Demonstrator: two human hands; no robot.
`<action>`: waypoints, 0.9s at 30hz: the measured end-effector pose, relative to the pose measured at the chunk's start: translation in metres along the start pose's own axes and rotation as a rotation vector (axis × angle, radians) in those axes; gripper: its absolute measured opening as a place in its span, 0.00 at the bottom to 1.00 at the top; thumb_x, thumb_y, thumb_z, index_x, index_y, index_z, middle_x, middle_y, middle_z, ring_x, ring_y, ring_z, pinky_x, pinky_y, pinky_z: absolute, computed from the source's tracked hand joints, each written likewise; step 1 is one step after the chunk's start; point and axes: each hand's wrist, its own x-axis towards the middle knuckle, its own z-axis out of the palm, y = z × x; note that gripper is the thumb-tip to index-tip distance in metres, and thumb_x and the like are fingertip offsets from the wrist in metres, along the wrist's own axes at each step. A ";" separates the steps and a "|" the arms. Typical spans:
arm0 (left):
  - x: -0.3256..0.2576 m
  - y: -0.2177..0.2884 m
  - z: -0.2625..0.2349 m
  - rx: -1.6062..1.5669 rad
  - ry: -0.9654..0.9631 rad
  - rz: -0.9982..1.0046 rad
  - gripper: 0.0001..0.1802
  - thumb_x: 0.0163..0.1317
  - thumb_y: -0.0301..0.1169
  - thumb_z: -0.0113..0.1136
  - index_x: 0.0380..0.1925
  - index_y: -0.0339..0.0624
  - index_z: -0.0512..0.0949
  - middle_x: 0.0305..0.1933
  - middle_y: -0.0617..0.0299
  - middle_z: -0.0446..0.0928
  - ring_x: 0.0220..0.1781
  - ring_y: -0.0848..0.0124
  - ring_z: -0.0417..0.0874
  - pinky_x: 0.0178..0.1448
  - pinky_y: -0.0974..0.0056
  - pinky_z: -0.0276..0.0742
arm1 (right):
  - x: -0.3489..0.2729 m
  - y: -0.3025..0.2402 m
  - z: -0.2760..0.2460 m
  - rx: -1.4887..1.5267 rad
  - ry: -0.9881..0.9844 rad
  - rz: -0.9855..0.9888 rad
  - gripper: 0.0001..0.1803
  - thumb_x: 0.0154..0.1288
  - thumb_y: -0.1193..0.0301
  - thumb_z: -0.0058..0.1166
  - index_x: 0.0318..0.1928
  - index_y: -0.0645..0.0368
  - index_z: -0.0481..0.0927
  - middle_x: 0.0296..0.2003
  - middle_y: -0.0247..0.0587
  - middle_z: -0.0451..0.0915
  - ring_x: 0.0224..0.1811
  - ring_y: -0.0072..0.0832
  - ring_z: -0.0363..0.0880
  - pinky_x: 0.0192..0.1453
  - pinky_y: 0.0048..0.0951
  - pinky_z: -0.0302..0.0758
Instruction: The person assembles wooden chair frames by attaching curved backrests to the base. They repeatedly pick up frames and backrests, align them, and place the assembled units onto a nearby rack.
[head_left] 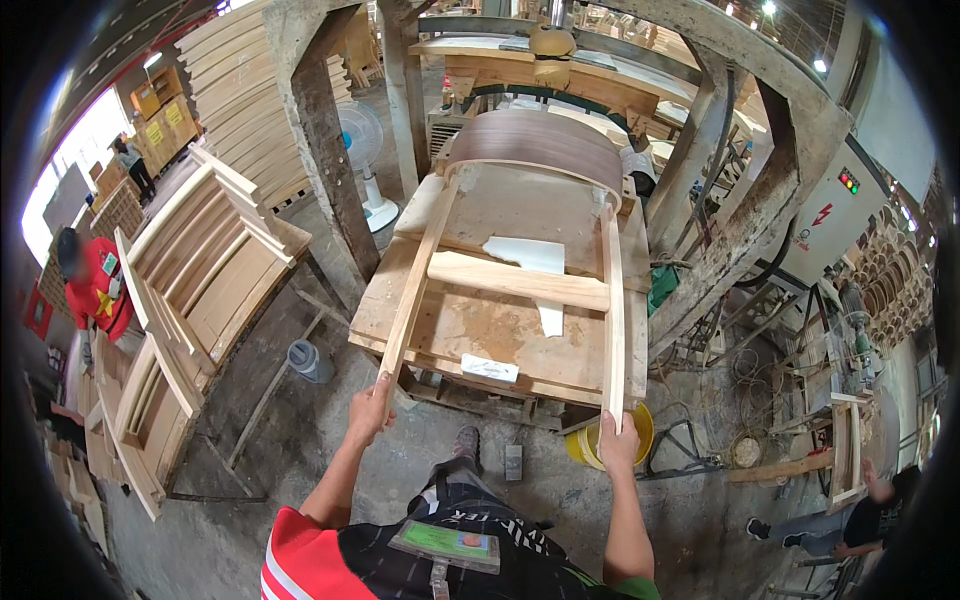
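At far left, a co-worker in a red top (112,312) stands behind a table, partly hidden by pale slatted frames (200,240) stacked on it; what those hands do is hard to make out. Near the table's right side, a grey bucket (308,364) sits on the floor. Farther back, a fan (362,138) is partly covered by a thick metal post (335,150).

The wearer's left hand (370,412) is closed around the near end of a wooden frame's left rail; the fingertips underneath are out of sight. The frame (519,280) lies over a worn bench (480,322) in the middle: two long rails, one pale crossbar, and a curved brown panel (540,142) across the far end, hiding what is behind it. Under the crossbar, a white sheet (550,318) shows only in part. A small white block (490,368) lies at the bench's near edge.

The right hand (618,442) holds the right rail's near end, thumb on top, the other fingers mostly hidden. It partly covers a yellow bucket (644,432). Farther right stands a grey control box (825,220); at the dark lower-right rim, another co-worker (872,525) is hard to make out.
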 end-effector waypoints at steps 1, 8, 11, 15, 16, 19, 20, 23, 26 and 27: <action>0.004 0.001 -0.001 0.010 0.013 -0.003 0.42 0.70 0.67 0.51 0.51 0.32 0.85 0.22 0.56 0.81 0.17 0.70 0.81 0.19 0.64 0.70 | 0.003 0.001 0.004 0.002 0.012 -0.029 0.20 0.75 0.56 0.58 0.45 0.63 0.81 0.34 0.54 0.84 0.36 0.45 0.85 0.44 0.45 0.78; 0.038 0.025 0.006 -0.004 -0.016 0.022 0.40 0.71 0.65 0.52 0.47 0.32 0.85 0.21 0.56 0.81 0.17 0.70 0.81 0.19 0.64 0.70 | 0.034 -0.002 0.023 0.039 0.053 -0.019 0.20 0.75 0.57 0.58 0.44 0.64 0.80 0.29 0.51 0.83 0.30 0.39 0.84 0.39 0.42 0.78; 0.052 0.035 0.009 -0.011 -0.006 -0.009 0.40 0.71 0.64 0.52 0.48 0.32 0.85 0.21 0.56 0.81 0.16 0.71 0.80 0.18 0.64 0.69 | 0.042 -0.007 0.032 -0.046 0.106 -0.116 0.19 0.75 0.57 0.58 0.44 0.65 0.81 0.29 0.51 0.83 0.30 0.39 0.85 0.39 0.42 0.79; 0.080 0.045 0.012 -0.052 -0.032 -0.039 0.39 0.71 0.64 0.53 0.47 0.32 0.85 0.21 0.57 0.80 0.16 0.71 0.79 0.19 0.65 0.68 | 0.056 -0.022 0.041 -0.122 0.088 -0.081 0.19 0.75 0.58 0.57 0.48 0.64 0.81 0.35 0.53 0.85 0.39 0.40 0.86 0.46 0.42 0.80; 0.085 0.050 0.010 -0.050 -0.027 -0.036 0.39 0.70 0.64 0.54 0.45 0.31 0.85 0.20 0.57 0.79 0.16 0.71 0.79 0.19 0.65 0.69 | 0.057 -0.028 0.046 -0.056 0.099 -0.073 0.20 0.75 0.57 0.57 0.49 0.64 0.81 0.38 0.54 0.85 0.43 0.41 0.86 0.49 0.43 0.79; 0.105 0.067 0.012 -0.023 -0.057 -0.047 0.40 0.70 0.65 0.55 0.45 0.31 0.84 0.20 0.57 0.79 0.16 0.71 0.79 0.20 0.65 0.69 | 0.070 -0.046 0.047 0.004 0.057 -0.012 0.21 0.75 0.57 0.57 0.50 0.64 0.81 0.39 0.55 0.86 0.43 0.42 0.86 0.50 0.43 0.79; 0.113 0.073 0.014 -0.045 -0.062 -0.041 0.40 0.70 0.65 0.55 0.44 0.30 0.84 0.21 0.57 0.80 0.16 0.71 0.79 0.20 0.65 0.69 | 0.077 -0.052 0.049 0.010 0.066 -0.009 0.21 0.75 0.57 0.57 0.51 0.64 0.81 0.39 0.55 0.86 0.43 0.42 0.86 0.50 0.42 0.79; 0.140 0.089 0.019 -0.063 -0.095 -0.015 0.40 0.70 0.65 0.55 0.41 0.30 0.84 0.22 0.57 0.80 0.17 0.71 0.80 0.21 0.65 0.71 | 0.096 -0.068 0.055 -0.003 0.062 0.023 0.21 0.75 0.57 0.57 0.51 0.64 0.81 0.40 0.56 0.86 0.44 0.43 0.86 0.51 0.42 0.78; 0.156 0.094 0.024 -0.074 -0.068 0.007 0.40 0.70 0.65 0.55 0.40 0.30 0.83 0.22 0.56 0.80 0.19 0.70 0.81 0.22 0.65 0.73 | 0.117 -0.092 0.061 -0.012 0.013 0.127 0.22 0.77 0.56 0.55 0.53 0.65 0.81 0.42 0.57 0.85 0.46 0.45 0.85 0.53 0.43 0.78; 0.164 0.097 0.029 -0.084 -0.078 0.021 0.40 0.71 0.65 0.55 0.40 0.30 0.83 0.22 0.56 0.80 0.19 0.70 0.81 0.23 0.65 0.73 | 0.122 -0.091 0.061 -0.044 0.031 0.099 0.23 0.77 0.55 0.54 0.53 0.65 0.81 0.43 0.58 0.85 0.46 0.45 0.85 0.54 0.43 0.78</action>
